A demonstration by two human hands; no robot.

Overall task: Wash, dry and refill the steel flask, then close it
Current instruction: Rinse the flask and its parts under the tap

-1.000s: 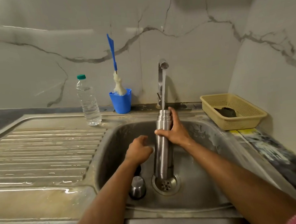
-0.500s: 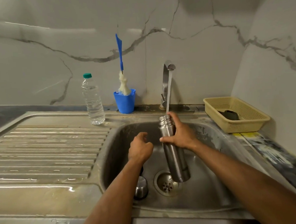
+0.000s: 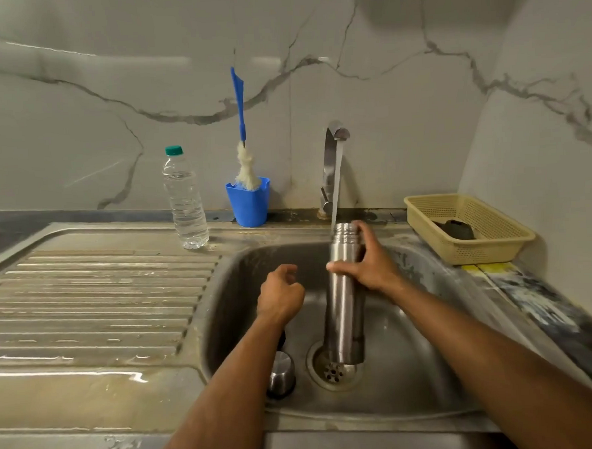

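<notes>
Nearest us, the steel cap (image 3: 281,374) lies in the sink (image 3: 432,371), off the flask. Our left hand (image 3: 280,295) hangs loosely curled, holding nothing. Our right hand (image 3: 370,263) grips the steel flask (image 3: 343,311) upright over the drain, mouth under the tap (image 3: 333,153) stream. We judge we are at washing; drying, refilling and closing remain.
</notes>
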